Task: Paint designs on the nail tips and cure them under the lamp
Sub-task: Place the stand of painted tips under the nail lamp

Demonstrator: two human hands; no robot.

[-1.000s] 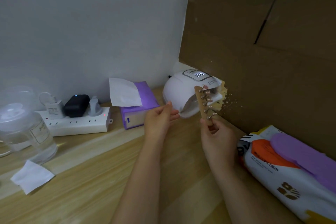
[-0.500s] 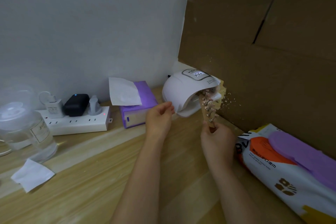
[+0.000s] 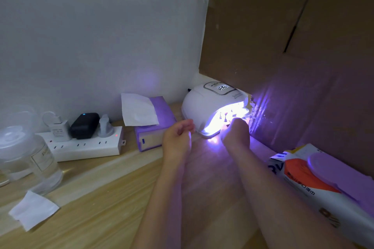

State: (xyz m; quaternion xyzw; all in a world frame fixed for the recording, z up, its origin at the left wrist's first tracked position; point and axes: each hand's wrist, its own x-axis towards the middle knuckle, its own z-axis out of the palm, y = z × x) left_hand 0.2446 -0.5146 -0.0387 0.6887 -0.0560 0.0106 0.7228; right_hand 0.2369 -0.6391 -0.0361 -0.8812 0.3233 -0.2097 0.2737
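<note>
A white curing lamp (image 3: 204, 105) stands at the back of the wooden table (image 3: 113, 198), lit violet-white inside, with its display on. Several nail tips (image 3: 222, 116) on small stands show inside its mouth, washed out by the glare. My right hand (image 3: 235, 133) reaches into the opening and holds the near end of the strip that carries the tips; its fingertips are hidden in the light. Just left of the lamp's front edge, my left hand (image 3: 178, 137) hovers with loosely curled fingers, holding nothing.
A purple tissue box (image 3: 159, 111) sits left of the lamp. Further left are a white power strip (image 3: 87, 147) with plugs and a clear jar (image 3: 26, 157). A wipe pack (image 3: 323, 184) lies at the right below a cardboard sheet (image 3: 283, 36). A paper square (image 3: 33, 209) lies front left.
My right hand has moved the strip of nail tips from upright in front of the lamp into its mouth. The lamp has lit up. My left hand has let go of the lamp's edge.
</note>
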